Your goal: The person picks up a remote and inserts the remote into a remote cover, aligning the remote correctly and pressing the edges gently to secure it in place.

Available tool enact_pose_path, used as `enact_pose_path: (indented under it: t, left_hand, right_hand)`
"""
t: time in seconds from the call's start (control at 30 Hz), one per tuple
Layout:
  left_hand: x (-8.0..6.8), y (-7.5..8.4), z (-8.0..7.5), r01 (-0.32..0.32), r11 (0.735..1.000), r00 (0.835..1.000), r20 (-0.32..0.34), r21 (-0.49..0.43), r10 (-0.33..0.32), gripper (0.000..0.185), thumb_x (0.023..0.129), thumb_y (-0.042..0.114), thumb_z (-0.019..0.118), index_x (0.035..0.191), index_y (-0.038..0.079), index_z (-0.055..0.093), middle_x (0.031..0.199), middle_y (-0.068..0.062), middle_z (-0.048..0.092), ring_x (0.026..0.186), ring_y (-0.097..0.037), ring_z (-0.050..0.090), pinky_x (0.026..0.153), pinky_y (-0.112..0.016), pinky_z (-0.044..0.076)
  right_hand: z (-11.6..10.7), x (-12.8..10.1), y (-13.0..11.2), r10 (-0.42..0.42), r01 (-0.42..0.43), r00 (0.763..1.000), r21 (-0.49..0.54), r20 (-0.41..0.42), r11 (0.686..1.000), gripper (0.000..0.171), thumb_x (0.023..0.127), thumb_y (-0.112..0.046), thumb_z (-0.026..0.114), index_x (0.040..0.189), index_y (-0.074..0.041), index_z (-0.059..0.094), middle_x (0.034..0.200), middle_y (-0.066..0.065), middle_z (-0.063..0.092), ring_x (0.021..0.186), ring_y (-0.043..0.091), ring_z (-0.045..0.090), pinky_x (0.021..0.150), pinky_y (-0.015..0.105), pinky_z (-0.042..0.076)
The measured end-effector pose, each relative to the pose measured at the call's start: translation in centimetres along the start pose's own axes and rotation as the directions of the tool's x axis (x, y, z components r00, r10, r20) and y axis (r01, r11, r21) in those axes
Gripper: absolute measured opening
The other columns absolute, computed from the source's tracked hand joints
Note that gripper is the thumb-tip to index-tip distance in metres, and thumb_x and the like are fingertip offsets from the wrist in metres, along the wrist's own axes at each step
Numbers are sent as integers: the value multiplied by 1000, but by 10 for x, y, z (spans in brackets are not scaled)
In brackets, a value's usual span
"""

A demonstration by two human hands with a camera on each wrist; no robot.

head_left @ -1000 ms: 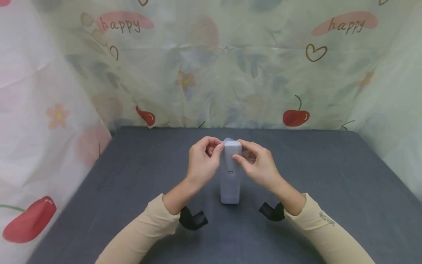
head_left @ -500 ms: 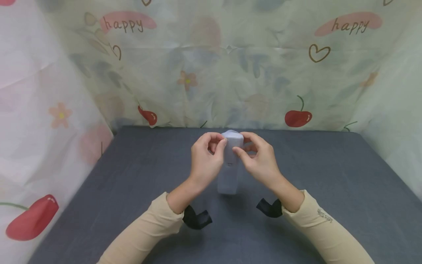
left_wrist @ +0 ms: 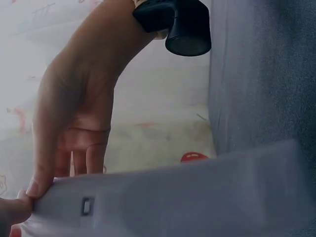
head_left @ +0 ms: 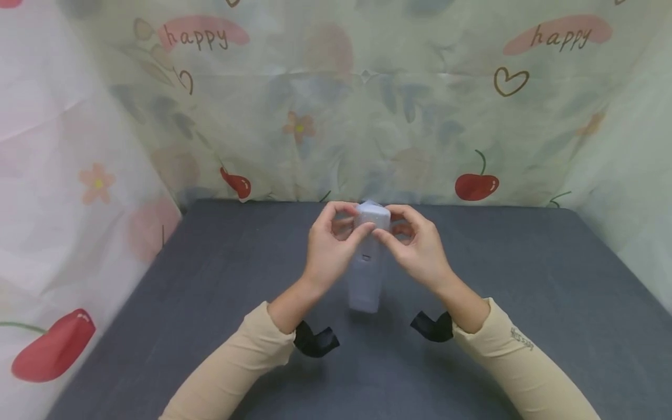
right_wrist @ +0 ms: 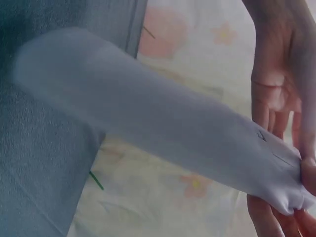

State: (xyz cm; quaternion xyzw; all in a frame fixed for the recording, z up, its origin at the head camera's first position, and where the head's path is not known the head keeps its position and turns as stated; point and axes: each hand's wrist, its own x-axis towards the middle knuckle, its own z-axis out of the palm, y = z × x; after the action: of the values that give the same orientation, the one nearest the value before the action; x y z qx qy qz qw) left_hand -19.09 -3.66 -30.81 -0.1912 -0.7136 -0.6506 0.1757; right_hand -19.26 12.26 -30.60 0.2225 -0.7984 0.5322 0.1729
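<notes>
While pinched at its top edge by both hands, hanging lifted above the desk:
Item: pale lavender sock [head_left: 366, 274], long and soft, small square tag on its upper part, toe end dangling close over the desk [head_left: 210, 274], seemingly just clear of it.
Left hand [head_left: 329, 248]: fingers curled, thumb and forefinger pinching the left corner of the sock's opening.
Right hand [head_left: 417, 248]: mirroring it, thumb and forefinger nipping the right corner, other fingers tucked behind.
Left wrist view: sock [left_wrist: 173, 197] stretched across the lower frame, right hand's fingertips [left_wrist: 34, 187] clamped on the cuff edge, tag facing the lens.
Right wrist view: sock [right_wrist: 148, 128] running diagonally, cuff bunched where the left hand's fingers [right_wrist: 296, 197] meet it.
Step in hand: likely holding the sock up by the cuff to straighten or open it.
Next move, as a judgement: calls for keeping both pinches firm and even, so the limp fabric hangs straight and neither corner slips; a gentle spread of the cuff rather than a tug.
Surroundings: cherry-print curtain [head_left: 472, 116] behind, beige sleeves [head_left: 231, 373] on both forearms, black wrist straps [head_left: 315, 341].
</notes>
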Motion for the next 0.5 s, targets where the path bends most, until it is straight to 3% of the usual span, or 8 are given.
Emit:
enact_pose_path:
  t: [0.17,0.37,0.5]
  left_hand:
    - [3,-2,-7,49,997,993,102,52,-54,40,84,7,68,120,0,53,114,-19,62,104,-29,63,87,-36,53]
    - [4,-4,-12,72,995,980,181,74,-84,32,86,7,66,116,0,58,112,-19,65,103,-29,64,87,-37,52]
    - [3,-6,-15,102,994,975,191,48,-109,32,85,7,66,116,2,58,111,-19,65,101,-28,62,87,-37,51]
  right_hand:
    - [-7,0,2,54,-51,996,-46,76,998,37,80,-5,72,114,1,59,106,15,63,88,18,63,75,20,53]
    - [-17,0,6,104,-109,977,13,189,994,33,88,-11,63,118,1,58,112,16,60,92,1,59,80,21,53]
    - [-24,0,5,138,-142,969,6,207,990,27,92,-14,59,113,2,62,109,15,58,83,2,63,75,23,55]
